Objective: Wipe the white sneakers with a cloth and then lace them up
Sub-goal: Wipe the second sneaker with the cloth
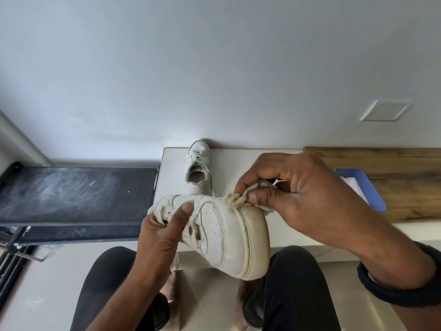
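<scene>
Head view — left hand (164, 231) grips a white sneaker (214, 232) by its laces; right hand (293, 187) pinches a cloth (235, 199) against the toe edge — second sneaker (198, 168) rests behind.

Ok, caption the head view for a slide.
Left hand holds a white leather sneaker; right hand pinches a cream cloth against its sole.
</scene>
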